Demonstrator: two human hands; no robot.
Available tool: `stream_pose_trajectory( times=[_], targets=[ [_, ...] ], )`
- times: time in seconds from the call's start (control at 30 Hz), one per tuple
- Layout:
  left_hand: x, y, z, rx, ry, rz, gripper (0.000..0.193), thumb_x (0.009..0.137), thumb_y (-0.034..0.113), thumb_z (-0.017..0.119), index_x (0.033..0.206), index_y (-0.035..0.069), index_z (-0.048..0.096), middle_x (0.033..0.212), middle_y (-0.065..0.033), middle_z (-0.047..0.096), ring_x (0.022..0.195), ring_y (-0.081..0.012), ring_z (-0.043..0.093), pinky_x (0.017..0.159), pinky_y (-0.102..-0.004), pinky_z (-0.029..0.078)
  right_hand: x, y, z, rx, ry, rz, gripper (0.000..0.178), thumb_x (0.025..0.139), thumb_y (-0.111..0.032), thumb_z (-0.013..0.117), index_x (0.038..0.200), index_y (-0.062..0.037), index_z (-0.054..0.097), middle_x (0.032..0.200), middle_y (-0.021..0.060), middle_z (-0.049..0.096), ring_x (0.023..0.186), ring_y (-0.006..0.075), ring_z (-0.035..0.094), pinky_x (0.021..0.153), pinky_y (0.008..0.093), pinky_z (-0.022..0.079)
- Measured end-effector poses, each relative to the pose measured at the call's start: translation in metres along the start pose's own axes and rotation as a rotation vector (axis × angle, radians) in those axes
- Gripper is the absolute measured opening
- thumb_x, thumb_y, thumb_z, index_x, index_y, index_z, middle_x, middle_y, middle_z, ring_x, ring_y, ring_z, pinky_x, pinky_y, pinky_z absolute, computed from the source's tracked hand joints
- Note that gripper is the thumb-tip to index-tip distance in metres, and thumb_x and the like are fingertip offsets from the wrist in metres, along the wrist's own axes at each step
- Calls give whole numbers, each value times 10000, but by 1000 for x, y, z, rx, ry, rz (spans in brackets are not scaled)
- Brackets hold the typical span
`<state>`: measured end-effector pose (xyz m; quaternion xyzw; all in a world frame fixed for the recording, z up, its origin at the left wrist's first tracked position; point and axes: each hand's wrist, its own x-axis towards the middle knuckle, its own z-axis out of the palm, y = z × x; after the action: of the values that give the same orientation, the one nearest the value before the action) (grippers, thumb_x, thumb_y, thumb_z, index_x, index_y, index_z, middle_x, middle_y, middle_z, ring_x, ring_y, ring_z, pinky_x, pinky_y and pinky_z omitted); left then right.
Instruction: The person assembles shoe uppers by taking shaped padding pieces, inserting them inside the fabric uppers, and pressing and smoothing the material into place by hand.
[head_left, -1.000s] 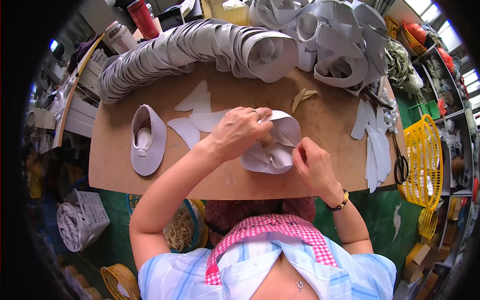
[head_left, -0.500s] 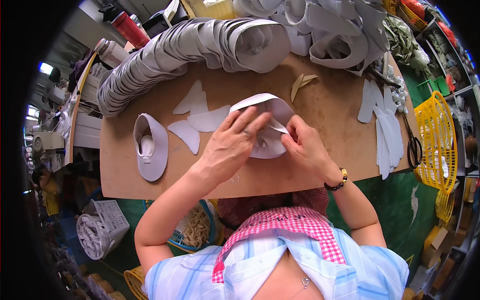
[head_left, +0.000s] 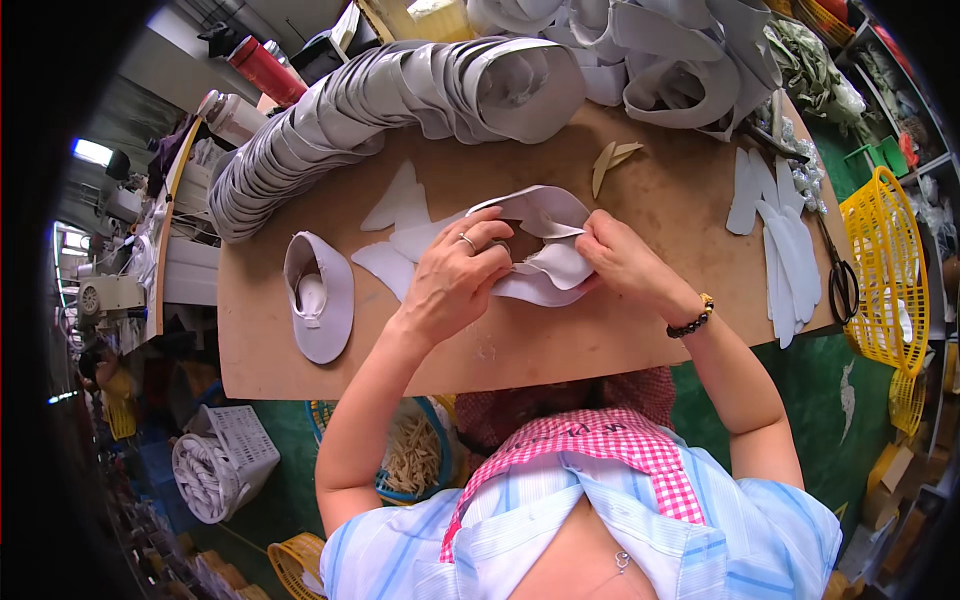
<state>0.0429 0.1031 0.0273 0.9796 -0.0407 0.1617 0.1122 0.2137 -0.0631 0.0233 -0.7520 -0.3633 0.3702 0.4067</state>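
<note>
A white shoe upper (head_left: 545, 293) is held up over the near middle of the brown table, its opening spread so that the tabletop shows through. My left hand (head_left: 445, 280) has its fingers curled on the upper's left side. At the right side, my right hand (head_left: 635, 262) pinches the edge between thumb and fingers. A loose white flap stands up inside the opening. Just left of my left hand lie several flat white pieces (head_left: 400, 200), partly covered. Further left another white shoe upper (head_left: 325, 325) rests by itself, with a pale insert in its opening.
A long curved stack of nested uppers (head_left: 390, 105) runs along the far left; more uppers (head_left: 690, 90) are heaped behind. Two beige strips (head_left: 608, 165) lie mid-table. White strips (head_left: 790, 260) and black-handled scissors (head_left: 843, 290) sit at the right edge, beside a yellow basket (head_left: 890, 270).
My left hand has drawn from over the upper to its left side, and the fingers have curled in. The upper's opening is now spread wider. The whole view has shifted slightly.
</note>
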Motion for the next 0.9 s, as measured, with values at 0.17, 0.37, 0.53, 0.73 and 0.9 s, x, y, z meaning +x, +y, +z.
stream_pose_trajectory(
  times=[0.17,0.37,0.53,0.73,0.9],
  targets=[
    [0,25,12,21,232,-105,95,798,111,640,866,45,650,1032,-89,627,1082,-307,574,924,-423,460,4,16,3,403,-29,69,313,947,-219,501,1033,77,440,904,181,624,717,184,682,569,282,555],
    [-37,58,38,284,233,35,299,708,92,647,993,3,671,1028,-118,623,925,-258,614,831,-382,511,-8,-4,5,286,-124,62,504,909,-151,633,1266,28,327,864,128,647,664,146,667,588,240,545],
    [-38,51,45,254,288,-4,253,710,58,620,939,-34,678,1011,-119,624,920,-252,613,792,-337,530,5,-23,8,617,-139,142,482,903,-113,628,1246,74,346,930,154,638,724,183,686,645,256,587],
    [-45,32,28,104,142,37,342,628,29,638,965,6,692,976,-85,651,913,-251,635,755,-346,549,10,-22,-1,745,-320,239,358,898,-67,594,1184,67,426,940,147,645,718,178,686,697,256,589],
    [-38,36,6,-352,86,-315,330,728,12,639,1051,30,575,1094,-134,613,907,-325,626,742,-394,532,-1,-12,0,-343,-114,-166,320,858,-110,590,1099,71,482,689,129,637,648,190,670,604,314,509]
  ],
)
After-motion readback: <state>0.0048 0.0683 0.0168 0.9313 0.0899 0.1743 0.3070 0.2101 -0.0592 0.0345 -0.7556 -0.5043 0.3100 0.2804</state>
